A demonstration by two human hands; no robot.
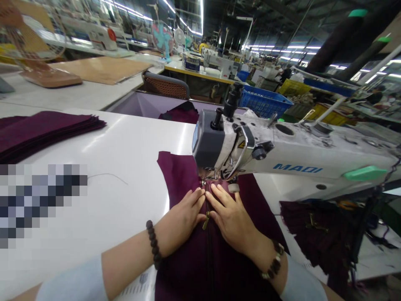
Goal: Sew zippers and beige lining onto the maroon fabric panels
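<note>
A maroon fabric piece (181,267) lies under the needle area of a white sewing machine (297,152). Down its middle runs a dark zipper (209,255) with a brass zipper pull (206,220). My left hand (186,215) rests on the cloth left of the zipper, fingers stretched toward the presser foot (203,182). On the other side, my right hand (233,219) lies with fingers spread, pressing the cloth just in front of the foot. Both thumbs are beside the zipper pull; whether either touches it I cannot tell.
A stack of maroon pieces (46,131) sits at the left of the white table (125,167). More maroon pieces with zippers (319,234) lie at the right. Beyond the machine are a blue crate (265,102), a chair (166,85) and an orange fan (46,77).
</note>
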